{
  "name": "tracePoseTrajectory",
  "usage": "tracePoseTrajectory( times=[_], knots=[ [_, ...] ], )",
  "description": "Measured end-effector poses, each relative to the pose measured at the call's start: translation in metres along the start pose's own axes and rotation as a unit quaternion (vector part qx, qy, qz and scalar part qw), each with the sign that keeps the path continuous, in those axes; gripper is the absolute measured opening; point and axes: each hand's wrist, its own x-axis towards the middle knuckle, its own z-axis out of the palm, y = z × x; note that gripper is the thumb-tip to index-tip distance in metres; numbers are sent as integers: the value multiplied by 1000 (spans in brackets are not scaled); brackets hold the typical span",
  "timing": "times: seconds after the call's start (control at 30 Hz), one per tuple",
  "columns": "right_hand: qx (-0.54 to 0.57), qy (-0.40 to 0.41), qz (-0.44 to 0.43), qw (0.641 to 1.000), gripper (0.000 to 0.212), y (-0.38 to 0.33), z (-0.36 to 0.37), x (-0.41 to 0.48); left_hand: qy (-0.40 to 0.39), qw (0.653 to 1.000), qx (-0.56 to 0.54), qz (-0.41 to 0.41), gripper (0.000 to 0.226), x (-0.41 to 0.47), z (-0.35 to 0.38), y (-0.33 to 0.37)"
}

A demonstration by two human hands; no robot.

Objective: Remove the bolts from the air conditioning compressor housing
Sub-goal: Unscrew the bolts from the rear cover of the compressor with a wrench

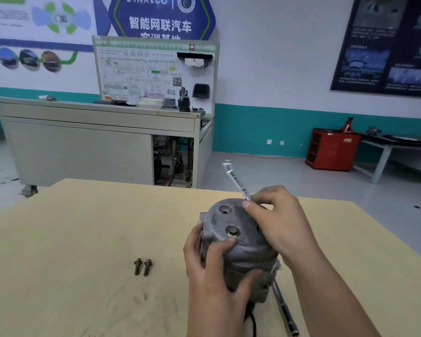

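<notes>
two bolts (141, 266) lie out on the table (71, 239), kept clear; my left hand (209, 268) curls round the upright housing (219, 222) to steady it while my right hand (277, 224) pinches the wrench (235, 178) at its top.

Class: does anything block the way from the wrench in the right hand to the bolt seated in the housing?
Nothing visible covers the bolt; the left hand grips the housing with its thumb just below the recess, not over it.
</notes>
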Motion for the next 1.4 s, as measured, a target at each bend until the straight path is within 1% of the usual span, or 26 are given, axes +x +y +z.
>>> tracePoseTrajectory(
  times=[0.1, 0.17, 0.2, 0.27, 0.3, 0.47, 0.57, 0.63, 0.73, 0.8, 0.83, 0.87, 0.93, 0.97, 1.03, 1.07, 1.1, 1.17, 1.23, 1.33, 1.4],
  knots=[
    [-31, -2, -35, 999, 11, -6, 4, -10, -8, 1000, -8, -13, 82, 1, 1, 1],
    [-43, 14, -53, 998, 11, -8, 6, -19, -6, 1000, -10, -19, 78, 1, 1, 2],
    [-39, 24, -63, 997, 15, -9, 7, -24, -5, 1000, -11, -21, 77, 1, 0, 2],
    [-19, 45, -77, 996, 24, -10, 10, -31, -9, 1000, -14, -23, 77, 0, 0, 2],
    [-6, 59, -84, 995, 25, -9, 11, -35, -11, 1000, -15, -25, 78, 0, -1, 2],
    [27, 162, -125, 978, 19, 3, 13, -50, -19, 999, -14, -39, 60, 2, -4, 7],
    [35, 203, -155, 966, 15, 10, 13, -59, -21, 999, -28, -38, 62, 2, -3, 5],
    [52, 217, -162, 961, 21, 13, 13, -65, -24, 998, -23, -48, 63, 2, -4, 5],
    [101, 224, -165, 955, 31, 21, 13, -72, -24, 999, -13, -44, 71, 2, -5, 6],
    [146, 219, -146, 954, 48, 26, 13, -75, -24, 999, -8, -46, 73, 3, -6, 8],
    [173, 216, -132, 952, 48, 28, 13, -77, -25, 999, -4, -46, 71, 3, -6, 8],
    [205, 214, -118, 948, 42, 29, 13, -78, -24, 999, 0, -44, 69, 2, -6, 9],
    [281, 225, -89, 929, 21, 30, 11, -77, -17, 999, 6, -37, 60, 2, -6, 8],
    [314, 233, -70, 918, 19, 30, 10, -75, -13, 999, 8, -35, 60, 2, -6, 8],
    [360, 247, -23, 900, 24, 30, 7, -68, -10, 999, 8, -32, 64, 1, -6, 7],
    [377, 251, -2, 892, 23, 28, 4, -63, -10, 999, 7, -31, 65, 1, -6, 6],
    [380, 253, 12, 889, 20, 25, 0, -58, -10, 999, 6, -29, 66, 2, -6, 7],
    [366, 251, 18, 896, 17, 17, -7, -46, -10, 1000, 7, -25, 68, 2, -5, 8],
    [365, 229, 29, 902, 17, 10, -15, -36, -8, 1000, 11, -21, 70, 2, -4, 7],
    [389, 195, 69, 898, 17, 8, -22, -26, -5, 1000, 8, -17, 66, 2, -3, 5],
    [404, 172, 97, 893, 11, 12, -24, -22, -3, 1000, 10, -18, 72, 2, -3, 4]
  ],
)
